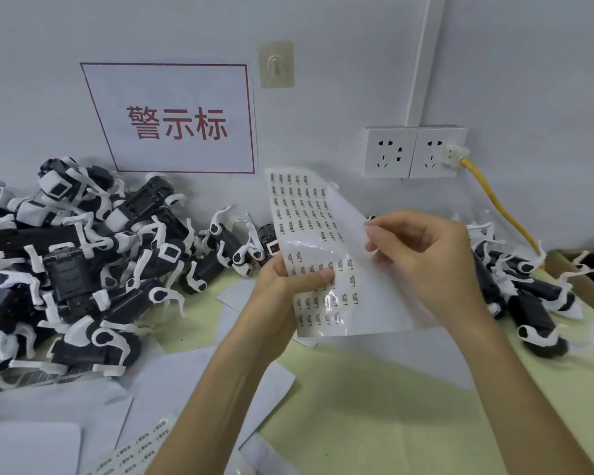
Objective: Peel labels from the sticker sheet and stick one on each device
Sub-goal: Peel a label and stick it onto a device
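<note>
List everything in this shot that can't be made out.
- Head view: the print on the sticker sheet, held by the left hand, is too small to read.
- What the right hand pinches, if anything, is hidden by its own curled fingers.
- The devices on the right are partly behind the right hand and forearm.
- The cardboard box is cut off by the right frame edge.
</note>
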`<act>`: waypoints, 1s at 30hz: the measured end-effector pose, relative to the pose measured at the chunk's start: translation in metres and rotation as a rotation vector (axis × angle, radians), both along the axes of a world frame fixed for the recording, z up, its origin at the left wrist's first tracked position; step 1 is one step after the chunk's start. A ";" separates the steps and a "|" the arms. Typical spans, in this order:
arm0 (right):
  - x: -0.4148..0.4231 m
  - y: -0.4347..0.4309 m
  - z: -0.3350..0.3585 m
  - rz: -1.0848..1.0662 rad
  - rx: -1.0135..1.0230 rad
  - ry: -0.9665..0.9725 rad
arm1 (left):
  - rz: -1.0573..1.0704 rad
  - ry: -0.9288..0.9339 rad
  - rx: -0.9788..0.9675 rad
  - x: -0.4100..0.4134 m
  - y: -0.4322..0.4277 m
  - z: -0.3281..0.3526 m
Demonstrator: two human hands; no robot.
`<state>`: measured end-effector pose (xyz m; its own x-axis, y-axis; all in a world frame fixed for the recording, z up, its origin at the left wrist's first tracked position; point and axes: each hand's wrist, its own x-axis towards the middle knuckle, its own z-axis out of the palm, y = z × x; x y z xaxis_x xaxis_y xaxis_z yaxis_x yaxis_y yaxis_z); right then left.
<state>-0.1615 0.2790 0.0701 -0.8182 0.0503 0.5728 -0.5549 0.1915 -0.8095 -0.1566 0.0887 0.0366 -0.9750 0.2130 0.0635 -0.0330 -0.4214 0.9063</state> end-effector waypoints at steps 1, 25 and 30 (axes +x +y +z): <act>0.000 0.003 0.001 0.014 -0.029 -0.005 | -0.006 -0.057 -0.010 0.000 0.001 -0.002; 0.009 -0.013 0.002 0.138 0.266 -0.049 | 0.588 0.455 -0.634 0.012 0.018 0.007; 0.010 -0.026 -0.004 0.068 0.171 -0.056 | 0.659 0.467 -0.639 0.011 0.017 0.006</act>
